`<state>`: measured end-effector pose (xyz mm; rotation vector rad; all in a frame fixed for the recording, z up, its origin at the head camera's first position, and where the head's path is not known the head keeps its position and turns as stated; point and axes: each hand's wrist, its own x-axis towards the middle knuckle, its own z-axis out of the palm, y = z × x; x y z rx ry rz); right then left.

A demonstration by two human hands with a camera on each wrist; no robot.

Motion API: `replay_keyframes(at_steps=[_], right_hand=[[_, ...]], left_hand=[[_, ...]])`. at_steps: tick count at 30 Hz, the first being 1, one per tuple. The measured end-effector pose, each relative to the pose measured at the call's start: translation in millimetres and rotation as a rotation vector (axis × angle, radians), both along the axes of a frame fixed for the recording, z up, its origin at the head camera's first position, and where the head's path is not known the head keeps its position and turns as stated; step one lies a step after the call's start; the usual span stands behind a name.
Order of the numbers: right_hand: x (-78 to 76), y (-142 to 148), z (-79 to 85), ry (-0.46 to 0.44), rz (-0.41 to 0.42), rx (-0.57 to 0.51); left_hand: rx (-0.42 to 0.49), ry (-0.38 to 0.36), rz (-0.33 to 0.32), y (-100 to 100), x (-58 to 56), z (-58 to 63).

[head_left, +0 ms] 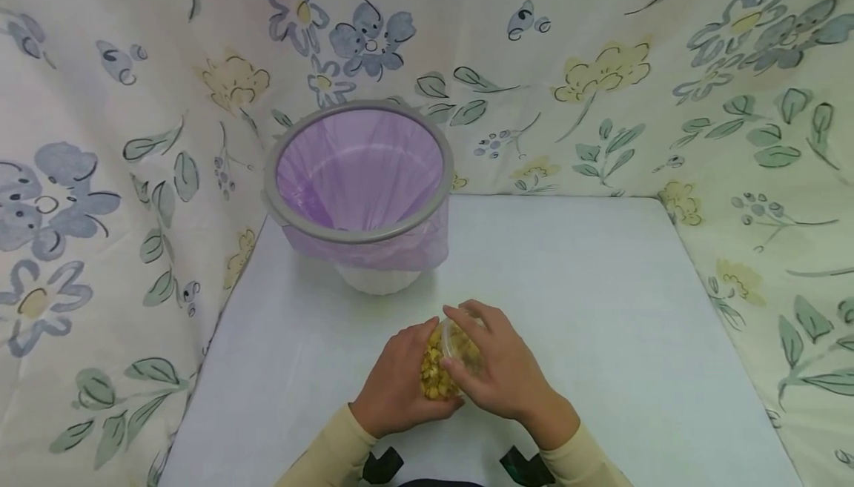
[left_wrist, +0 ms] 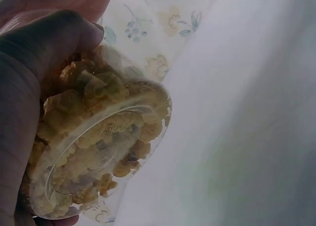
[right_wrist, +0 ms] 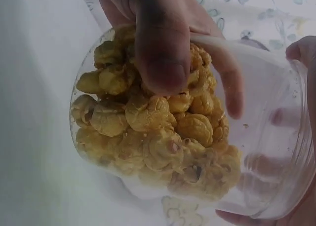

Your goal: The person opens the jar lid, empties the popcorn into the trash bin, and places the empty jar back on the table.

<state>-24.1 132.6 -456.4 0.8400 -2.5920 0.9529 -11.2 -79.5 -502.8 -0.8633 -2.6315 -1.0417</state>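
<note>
A clear plastic jar (head_left: 435, 379), partly filled with yellow-brown caramel popcorn (right_wrist: 182, 132), is held tilted between both hands near the front of the table. My left hand (head_left: 399, 382) grips the jar's body, its thumb across the side in the right wrist view. My right hand (head_left: 502, 368) curls its fingers and thumb round the jar's top end, where a clear rim shows. Whether that end has a separate lid is hard to tell. In the left wrist view the jar's round base (left_wrist: 103, 152) faces the camera.
Behind the hands, slightly left, stands a white bin with a grey rim (head_left: 360, 236) and a purple liner (head_left: 373, 168). The white table (head_left: 587, 302) is bordered by a floral cloth (head_left: 534, 64) at the back and sides. Two dark pieces (head_left: 383, 465) show at the front edge.
</note>
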Motion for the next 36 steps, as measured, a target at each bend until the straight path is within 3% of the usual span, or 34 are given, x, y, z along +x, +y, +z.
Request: replay_keyframes(at_steps=[7,14,16,19,23,31,34,36], right_hand=[[-0.3,3.9,4.5,0.055,0.128,-0.045],[-3.3,7.1,10.1,0.200,0.404,-0.181],[-4.2,7.1,12.0,0.215,0.450,-0.193],[-3.1,9.4,13.7,0.200,0.443,-0.175],[5.8,12.2,13.7,0.086,0.334,-0.114],[18.0,-4.4,14.7,-0.403,-0.143,0.019],[16.4,-9.8,12.3,-0.492,-0.242,0.015],[14.8,-11.5,11.0,-0.486,-0.251,0.001]], left_hand=[[0.095,-0.261,-0.081,-5.5,5.3,7.5],[0.362,-0.713,-0.378,-19.9,2.9,10.8],[0.399,-0.766,-0.429,-22.5,1.9,9.5],[0.421,-0.783,-0.429,-20.6,1.0,5.8],[0.372,-0.683,-0.345,-11.2,1.1,1.0],[-0.039,-0.034,-0.022,2.5,0.2,-4.6],[-0.106,0.132,0.042,5.6,-1.9,-8.2],[-0.125,0.189,0.068,6.4,-2.9,-9.8]])
